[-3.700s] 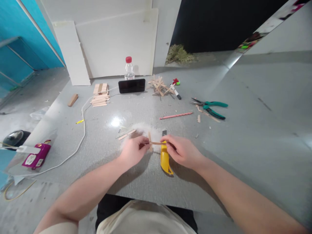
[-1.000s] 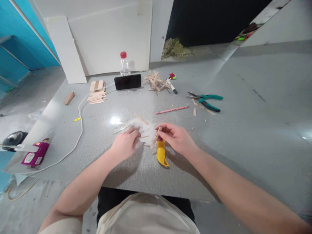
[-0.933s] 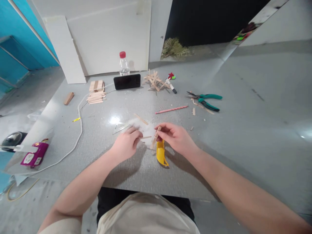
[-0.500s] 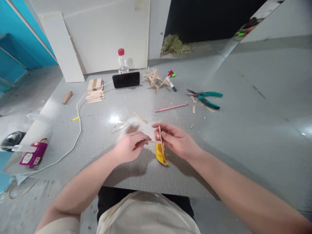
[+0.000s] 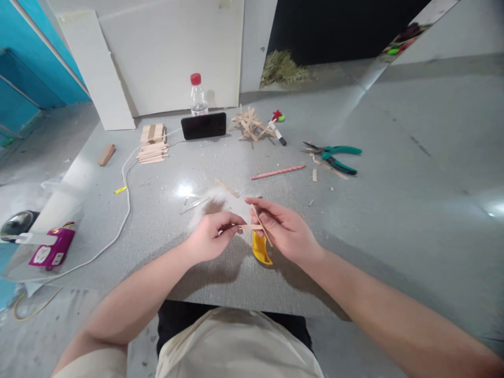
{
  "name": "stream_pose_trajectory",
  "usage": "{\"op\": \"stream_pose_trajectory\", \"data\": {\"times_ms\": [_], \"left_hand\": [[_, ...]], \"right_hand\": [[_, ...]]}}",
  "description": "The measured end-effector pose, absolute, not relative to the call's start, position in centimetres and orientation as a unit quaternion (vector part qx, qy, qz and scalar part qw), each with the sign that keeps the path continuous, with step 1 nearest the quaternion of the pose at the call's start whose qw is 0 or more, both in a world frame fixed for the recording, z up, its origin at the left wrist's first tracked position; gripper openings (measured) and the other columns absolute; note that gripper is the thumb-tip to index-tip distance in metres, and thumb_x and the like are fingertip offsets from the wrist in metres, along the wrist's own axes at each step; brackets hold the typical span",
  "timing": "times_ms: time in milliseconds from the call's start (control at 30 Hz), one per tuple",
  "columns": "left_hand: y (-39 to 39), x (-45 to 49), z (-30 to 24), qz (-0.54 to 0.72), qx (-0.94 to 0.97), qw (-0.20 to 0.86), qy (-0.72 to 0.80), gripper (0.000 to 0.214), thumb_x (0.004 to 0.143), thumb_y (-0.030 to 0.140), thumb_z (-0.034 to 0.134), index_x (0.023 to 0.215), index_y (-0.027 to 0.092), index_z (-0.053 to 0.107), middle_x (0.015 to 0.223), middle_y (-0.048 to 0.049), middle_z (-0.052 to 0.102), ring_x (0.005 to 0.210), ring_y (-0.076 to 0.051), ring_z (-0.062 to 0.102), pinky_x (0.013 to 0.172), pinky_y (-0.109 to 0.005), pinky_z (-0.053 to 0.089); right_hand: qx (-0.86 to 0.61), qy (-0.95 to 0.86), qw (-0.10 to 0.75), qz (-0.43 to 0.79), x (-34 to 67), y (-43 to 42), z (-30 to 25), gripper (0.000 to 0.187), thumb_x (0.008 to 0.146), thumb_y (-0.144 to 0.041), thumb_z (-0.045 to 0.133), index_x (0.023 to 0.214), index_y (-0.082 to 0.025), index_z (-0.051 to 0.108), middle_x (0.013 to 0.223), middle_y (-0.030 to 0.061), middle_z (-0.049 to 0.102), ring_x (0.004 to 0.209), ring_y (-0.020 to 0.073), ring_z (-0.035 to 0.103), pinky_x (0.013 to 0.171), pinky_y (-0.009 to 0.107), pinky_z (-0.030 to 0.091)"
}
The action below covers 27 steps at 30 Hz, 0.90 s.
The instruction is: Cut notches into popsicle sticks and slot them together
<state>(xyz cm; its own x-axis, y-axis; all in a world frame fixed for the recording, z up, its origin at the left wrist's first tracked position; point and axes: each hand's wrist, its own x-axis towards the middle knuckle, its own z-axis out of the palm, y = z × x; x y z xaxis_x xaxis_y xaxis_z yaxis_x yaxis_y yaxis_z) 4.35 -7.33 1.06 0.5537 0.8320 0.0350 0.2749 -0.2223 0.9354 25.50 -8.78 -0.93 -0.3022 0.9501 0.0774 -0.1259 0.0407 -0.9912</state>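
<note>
Between the fingertips of my left hand (image 5: 214,236) is one end of a short wooden craft stick (image 5: 251,227), held level and pointing right. My right hand (image 5: 287,228) is closed on a second craft stick (image 5: 261,224), which slants down to the right across the far end of the first one. The two sticks appear to meet there, though I cannot tell whether they are joined. Directly under my right hand, a yellow utility knife (image 5: 260,249) lies on the grey table (image 5: 220,286), its upper part hidden by the fingers.
Beyond my hands lie a pink pencil (image 5: 277,172), green-handled pliers (image 5: 334,157), a marker (image 5: 277,133) and a heap of sticks (image 5: 250,125). A phone (image 5: 203,126) leans before a bottle (image 5: 198,97). Stacked sticks (image 5: 153,144) and a white cable (image 5: 129,205) are at left.
The stick in my right hand has tilted from nearly upright to a slant, its lower end swinging right. My left hand stays almost in place with its stick.
</note>
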Motion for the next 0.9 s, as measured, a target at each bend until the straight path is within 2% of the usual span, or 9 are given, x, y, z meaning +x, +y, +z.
{"op": "stream_pose_trajectory", "data": {"times_ms": [167, 300, 467, 600, 767, 900], "left_hand": [[-7.7, 4.6, 0.3, 0.316, 0.719, 0.484, 0.386, 0.017, 0.093, 0.022, 0.054, 0.101, 0.016, 0.068, 0.086, -0.0040, 0.070, 0.068, -0.010, 0.058, 0.065, -0.024, 0.047], [-8.0, 4.8, -0.3, 0.322, 0.705, 0.493, 0.396, 0.017, 0.095, 0.024, 0.052, 0.101, 0.017, 0.067, 0.084, -0.0040, 0.069, 0.069, -0.011, 0.059, 0.064, -0.024, 0.046], [-8.2, 4.9, -0.6, 0.338, 0.688, 0.512, 0.388, 0.018, 0.097, 0.028, 0.052, 0.101, 0.017, 0.065, 0.085, -0.0047, 0.067, 0.075, -0.013, 0.061, 0.069, -0.026, 0.050], [-8.0, 4.7, -0.6, 0.361, 0.675, 0.526, 0.370, 0.021, 0.099, 0.035, 0.051, 0.102, 0.018, 0.064, 0.095, -0.0071, 0.068, 0.085, -0.015, 0.064, 0.078, -0.029, 0.054], [-7.8, 4.6, -0.6, 0.383, 0.677, 0.531, 0.335, 0.025, 0.101, 0.041, 0.052, 0.100, 0.019, 0.063, 0.093, -0.0061, 0.067, 0.086, -0.014, 0.064, 0.079, -0.027, 0.054], [-7.7, 4.6, -0.9, 0.395, 0.684, 0.531, 0.307, 0.022, 0.103, 0.037, 0.052, 0.099, 0.018, 0.062, 0.091, -0.0050, 0.065, 0.085, -0.014, 0.063, 0.079, -0.027, 0.053]], "right_hand": [[-0.400, -0.545, 0.498, 0.543, 24.6, -9.6, -0.2, 0.031, 0.099, -0.048, 0.055, 0.124, -0.031, 0.058, 0.087, -0.0011, 0.058, 0.047, 0.0080, 0.047, 0.043, 0.026, 0.042], [-0.422, -0.535, 0.529, 0.505, 24.1, -10.2, -0.5, 0.023, 0.100, -0.049, 0.054, 0.112, -0.029, 0.058, 0.084, -0.0007, 0.060, 0.042, 0.0072, 0.046, 0.038, 0.026, 0.038], [-0.422, -0.542, 0.541, 0.484, 24.2, -10.6, -0.2, 0.025, 0.098, -0.047, 0.059, 0.113, -0.027, 0.064, 0.083, 0.0007, 0.066, 0.046, 0.0085, 0.052, 0.041, 0.026, 0.043], [-0.397, -0.581, 0.523, 0.481, 24.5, -10.8, 0.5, 0.027, 0.096, -0.045, 0.065, 0.117, -0.027, 0.068, 0.075, 0.0003, 0.070, 0.053, 0.0128, 0.064, 0.052, 0.030, 0.056], [-0.411, -0.541, 0.559, 0.475, 24.2, -10.9, 0.7, 0.022, 0.087, -0.042, 0.078, 0.102, -0.027, 0.071, 0.086, 0.0020, 0.075, 0.061, 0.0151, 0.073, 0.060, 0.031, 0.064], [-0.416, -0.539, 0.577, 0.451, 24.2, -11.1, 0.9, 0.020, 0.084, -0.040, 0.081, 0.083, -0.024, 0.069, 0.091, 0.0034, 0.073, 0.059, 0.0145, 0.072, 0.057, 0.030, 0.063]]}}
